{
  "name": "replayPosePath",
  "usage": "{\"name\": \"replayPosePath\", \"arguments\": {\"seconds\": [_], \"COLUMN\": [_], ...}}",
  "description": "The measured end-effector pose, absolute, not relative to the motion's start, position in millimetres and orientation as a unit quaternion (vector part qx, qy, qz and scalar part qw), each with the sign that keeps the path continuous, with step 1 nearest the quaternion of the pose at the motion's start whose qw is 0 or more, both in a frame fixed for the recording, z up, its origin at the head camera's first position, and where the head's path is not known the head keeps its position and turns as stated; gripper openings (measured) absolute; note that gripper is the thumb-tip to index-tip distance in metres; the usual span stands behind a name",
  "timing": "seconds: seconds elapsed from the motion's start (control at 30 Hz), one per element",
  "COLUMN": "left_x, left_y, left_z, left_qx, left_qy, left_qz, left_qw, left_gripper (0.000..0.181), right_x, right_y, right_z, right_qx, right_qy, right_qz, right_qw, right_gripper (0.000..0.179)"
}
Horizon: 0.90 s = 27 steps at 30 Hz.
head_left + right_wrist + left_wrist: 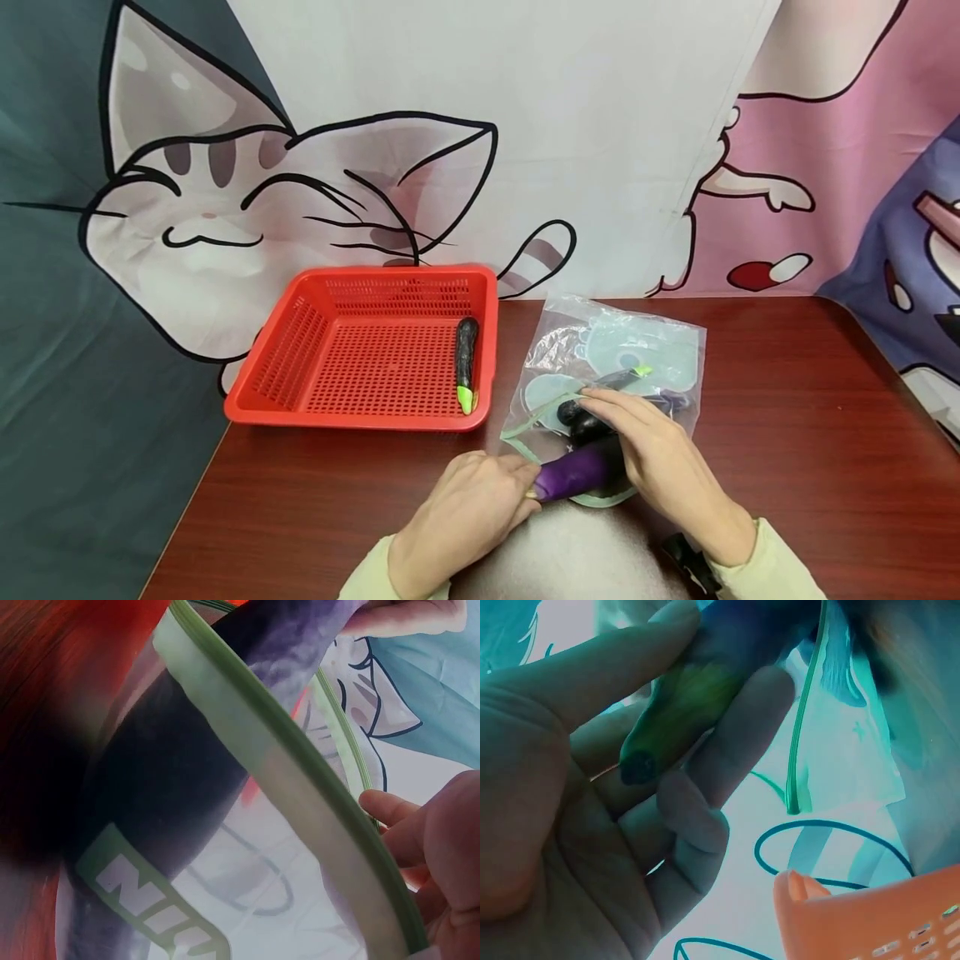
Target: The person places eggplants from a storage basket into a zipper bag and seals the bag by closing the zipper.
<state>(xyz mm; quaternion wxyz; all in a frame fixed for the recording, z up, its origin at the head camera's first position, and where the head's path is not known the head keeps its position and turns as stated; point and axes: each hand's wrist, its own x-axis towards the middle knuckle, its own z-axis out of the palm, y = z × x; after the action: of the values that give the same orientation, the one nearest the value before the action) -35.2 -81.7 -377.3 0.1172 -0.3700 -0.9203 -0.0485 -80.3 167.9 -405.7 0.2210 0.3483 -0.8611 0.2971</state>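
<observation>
A purple eggplant (573, 475) lies slanted through the mouth of a clear zip bag (678, 337), its dark lower part inside the plastic. My left hand (471, 508) pinches it by the stem end; the left wrist view shows the greenish stem (686, 701) between thumb and fingers. On the bag's other side, my right hand (663, 458) holds the mouth apart, fingers at the green-edged rim (300, 761). Other dark vegetables (588, 427) show inside the bag, one with a bright green tip. The right thumb is hidden in the head view.
A red perforated basket (360, 417) stands left of the bag. Along its right side lies a slim dark vegetable (466, 354) with a green tip. The brown table (795, 417) meets a cartoon-print cloth (615, 167) at the back.
</observation>
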Motion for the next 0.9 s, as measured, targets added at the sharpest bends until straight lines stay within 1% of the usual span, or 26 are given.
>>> {"name": "replayPosePath", "arguments": {"seconds": [0.13,0.23,0.47,0.7,0.9], "left_x": [-36,-36,-37,-40,-41], "left_y": [-79,-77,-71,-67,-63], "left_z": [-379,-380,-384,-385,-387], "left_qx": [-0.377,-0.385,-0.395,-0.403,-0.405], "left_qy": [-0.916,-0.913,-0.903,-0.898,-0.897], "left_qz": [-0.042,-0.035,-0.046,-0.074,-0.073], "left_qw": [0.128,0.134,0.160,0.161,0.163], "left_gripper": [0.014,0.014,0.010,0.007,0.008], "right_x": [-80,-81,-82,-82,-81], "right_y": [168,168,167,168,168], "right_z": [-406,-406,-407,-407,-407], "right_qx": [0.349,0.349,0.358,0.353,0.351], "right_qy": [-0.862,-0.862,-0.853,-0.859,-0.862], "right_qz": [0.296,0.297,0.299,0.297,0.295], "right_qw": [0.217,0.216,0.234,0.222,0.216], "right_gripper": [0.051,0.051,0.049,0.050,0.051]}}
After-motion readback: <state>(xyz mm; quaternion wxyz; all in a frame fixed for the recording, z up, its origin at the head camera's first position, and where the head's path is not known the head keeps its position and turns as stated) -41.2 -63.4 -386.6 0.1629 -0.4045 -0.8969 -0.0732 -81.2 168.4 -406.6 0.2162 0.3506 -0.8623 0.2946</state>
